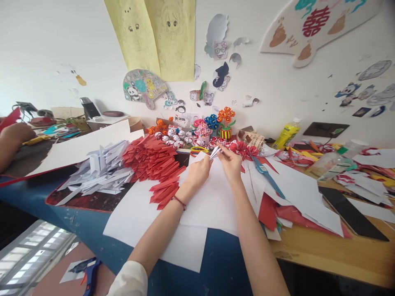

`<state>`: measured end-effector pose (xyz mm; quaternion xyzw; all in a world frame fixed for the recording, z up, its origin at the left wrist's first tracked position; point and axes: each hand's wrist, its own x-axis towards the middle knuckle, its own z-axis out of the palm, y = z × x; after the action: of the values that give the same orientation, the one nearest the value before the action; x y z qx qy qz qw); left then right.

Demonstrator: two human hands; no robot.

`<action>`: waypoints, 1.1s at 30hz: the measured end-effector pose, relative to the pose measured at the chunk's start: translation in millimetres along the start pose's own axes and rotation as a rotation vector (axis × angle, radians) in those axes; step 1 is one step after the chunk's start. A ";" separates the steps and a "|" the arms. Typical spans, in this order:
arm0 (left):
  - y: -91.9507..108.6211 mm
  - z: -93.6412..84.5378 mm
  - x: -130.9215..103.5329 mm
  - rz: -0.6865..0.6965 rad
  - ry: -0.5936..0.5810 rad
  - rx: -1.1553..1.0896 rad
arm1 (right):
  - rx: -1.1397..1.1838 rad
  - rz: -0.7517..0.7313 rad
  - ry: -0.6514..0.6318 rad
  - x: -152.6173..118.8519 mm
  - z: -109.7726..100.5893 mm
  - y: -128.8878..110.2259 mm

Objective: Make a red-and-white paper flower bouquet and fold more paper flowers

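Note:
Between my two hands is a small folded white paper piece point(215, 153), pointing up and to the right. My left hand point(199, 170) is closed around its lower end. The fingers of my right hand point(231, 161) pinch its upper end. White paper sheets point(212, 197) lie under my forearms. Just left of my left hand is a large pile of folded red paper pieces point(151, 158), with a smaller row of them nearer to me. Beyond that sits a heap of folded white paper strips point(103, 168). Red and white paper flowers point(242, 149) stand behind my right hand.
A blue watch-like strap point(270, 176), a black phone-like slab point(352, 211) and a clear bottle point(335, 164) lie to the right. A yellow bottle point(286, 133) stands by the wall. At far left is another person's hand point(17, 133). A glue gun point(88, 271) rests below, on a stool.

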<state>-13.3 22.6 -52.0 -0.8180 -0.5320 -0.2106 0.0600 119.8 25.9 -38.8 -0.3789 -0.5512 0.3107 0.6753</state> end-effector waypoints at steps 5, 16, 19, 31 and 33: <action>0.0 -0.8 -0.1 -0.008 -0.012 -0.006 | -0.046 0.013 0.035 -0.9 2.2 -2.5; 0.4 4.3 0.1 -0.043 -0.001 0.112 | -0.076 0.108 0.053 -0.6 3.4 4.6; 1.0 4.4 -0.8 -0.020 0.010 0.162 | -0.073 0.109 0.090 -0.9 5.0 5.3; 3.1 2.8 -1.0 -0.002 0.043 0.144 | 0.003 0.118 0.108 0.9 2.1 5.3; 3.9 2.1 -1.3 -0.003 0.045 0.137 | 0.007 0.114 0.118 0.9 2.1 5.1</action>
<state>-9.6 20.6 -54.0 -0.8062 -0.5449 -0.1922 0.1275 118.0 29.6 -42.5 -0.4248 -0.4871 0.3277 0.6891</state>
